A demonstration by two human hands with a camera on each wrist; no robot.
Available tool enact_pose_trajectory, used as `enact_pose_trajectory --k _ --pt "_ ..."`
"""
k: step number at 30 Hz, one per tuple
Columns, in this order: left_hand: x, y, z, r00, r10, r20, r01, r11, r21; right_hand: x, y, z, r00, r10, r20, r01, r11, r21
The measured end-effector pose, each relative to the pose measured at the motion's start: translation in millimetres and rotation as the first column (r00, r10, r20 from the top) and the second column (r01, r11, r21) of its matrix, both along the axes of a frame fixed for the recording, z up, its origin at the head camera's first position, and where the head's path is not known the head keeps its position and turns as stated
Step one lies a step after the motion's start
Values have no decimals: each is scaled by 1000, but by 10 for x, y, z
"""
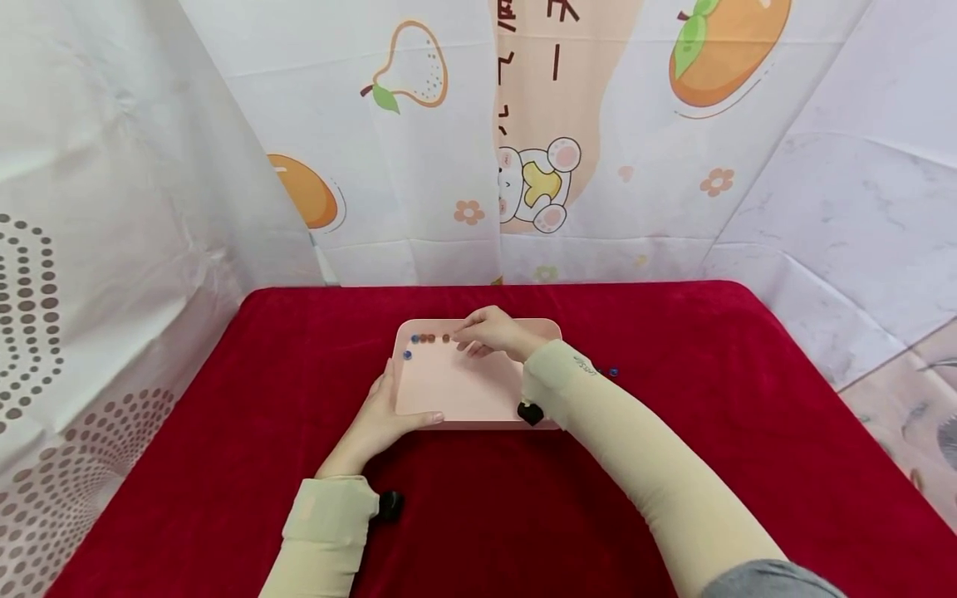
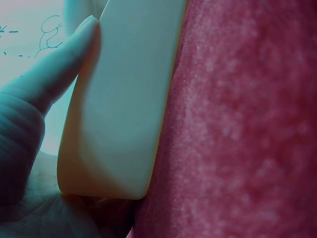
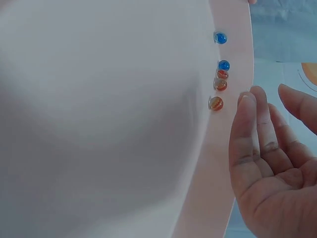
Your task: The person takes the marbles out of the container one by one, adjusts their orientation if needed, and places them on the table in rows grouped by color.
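Pink and smooth, the tray (image 1: pixel 463 390) lies on the red cloth (image 1: pixel 508 515) in front of you; it looks like stiff, light plastic, so probably it slides easily, and its corner walls are a good place to hold. At its near left corner your left hand (image 1: pixel 380 422) is clamped on it, the thumb over the near rim and the fingers along the left wall. Outside the tray, past its right wall, at least one loose blue marble (image 1: pixel 614 372) lies on the cloth. Inside the tray, near its left wall, is a single blue marble (image 3: pixel 221 37); further, along the tray's far wall, one more blue marble (image 3: pixel 224 65) and three orange marbles (image 3: pixel 221 85) make a row, the last orange a little apart. These look like glass: small, hard, slippery, ready to roll, so best you pinch each one at its middle, gently. At the tray's far side, just right of this row, your right hand (image 1: pixel 492 331) has its fingers rather straight, one digit apart from the others; nothing held is visible, and whether it touches the rim you cannot tell.
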State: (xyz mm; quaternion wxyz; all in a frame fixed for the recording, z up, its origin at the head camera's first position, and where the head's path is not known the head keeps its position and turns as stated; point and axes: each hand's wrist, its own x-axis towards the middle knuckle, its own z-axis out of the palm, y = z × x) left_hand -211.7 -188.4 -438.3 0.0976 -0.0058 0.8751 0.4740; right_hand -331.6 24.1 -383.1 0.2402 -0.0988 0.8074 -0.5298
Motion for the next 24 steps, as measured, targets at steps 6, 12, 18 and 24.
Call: enact_pose_trajectory --k 6,12,18,24 --pt "0 -17 2 1000 -4 5 4 1000 -7 -41 -112 -27 1000 4 16 -4 1000 5" --pt "0 -13 23 1000 -5 12 5 1000 0 -94 -182 -60 1000 0 11 0 1000 1" --pt "-2 -18 27 1000 -7 18 7 1000 3 -151 -234 -103 1000 -17 25 17 1000 -12" --pt "-7 -14 19 1000 -13 6 13 1000 22 -161 -261 -124 999 -34 27 35 999 -23"
